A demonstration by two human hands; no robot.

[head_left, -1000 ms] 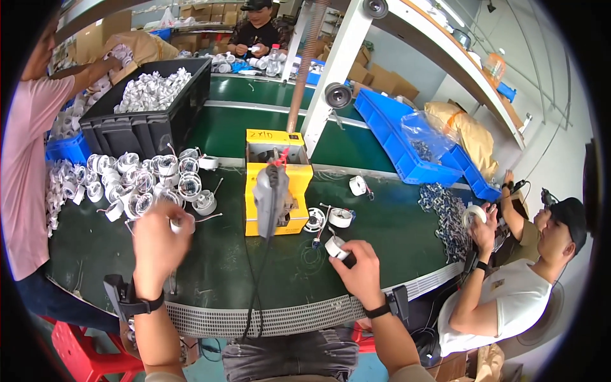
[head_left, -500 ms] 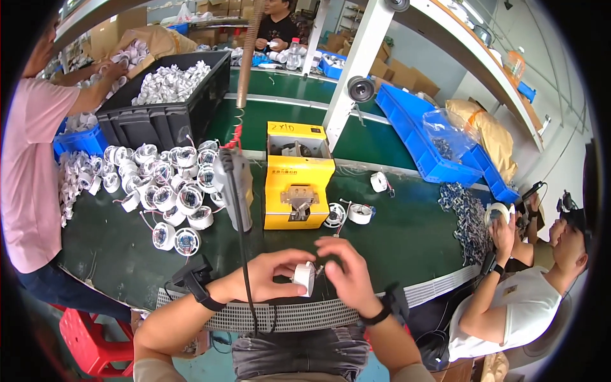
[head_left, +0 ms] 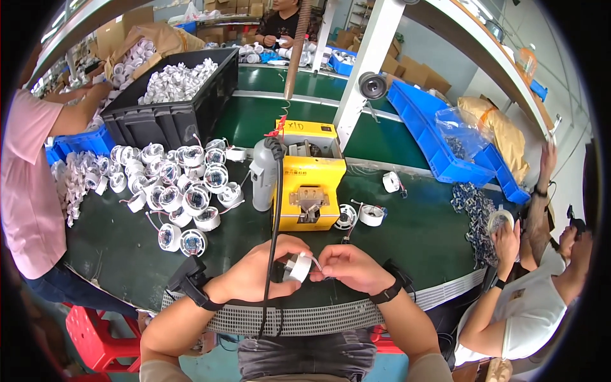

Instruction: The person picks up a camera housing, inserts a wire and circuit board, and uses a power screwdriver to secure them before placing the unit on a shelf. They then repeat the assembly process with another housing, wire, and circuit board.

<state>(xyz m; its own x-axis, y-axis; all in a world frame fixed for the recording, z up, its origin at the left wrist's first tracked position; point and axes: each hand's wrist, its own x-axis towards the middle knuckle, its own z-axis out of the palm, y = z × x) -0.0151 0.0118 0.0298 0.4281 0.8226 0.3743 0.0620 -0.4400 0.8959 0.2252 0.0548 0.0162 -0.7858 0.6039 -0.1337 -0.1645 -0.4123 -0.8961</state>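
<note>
My left hand (head_left: pixel 270 267) is closed around a small white round housing (head_left: pixel 297 267), held tilted above the bench near its front edge. Thin wires run out of the housing toward my right hand (head_left: pixel 344 267), whose fingertips pinch them. The very ends of the wires are hidden by those fingers. A black cable (head_left: pixel 274 235) hangs down across my left hand. Just beyond my hands stands a yellow machine (head_left: pixel 318 170) with a metal fixture on its front. To its left hangs a grey handheld tool (head_left: pixel 262 178).
Many similar white housings (head_left: pixel 170 198) with circuit boards are heaped at left. Behind them is a black crate (head_left: pixel 153 121) of white parts. Several loose units (head_left: pixel 371 215) lie right of the machine. Further right are dark wired parts (head_left: pixel 474 216) and blue trays (head_left: pixel 439 149). People work on both sides.
My right hand has gone from spread fingers to a pinch on the wires. The housing has tilted in my left hand. The grey tool has swung right, nearer the yellow machine.
</note>
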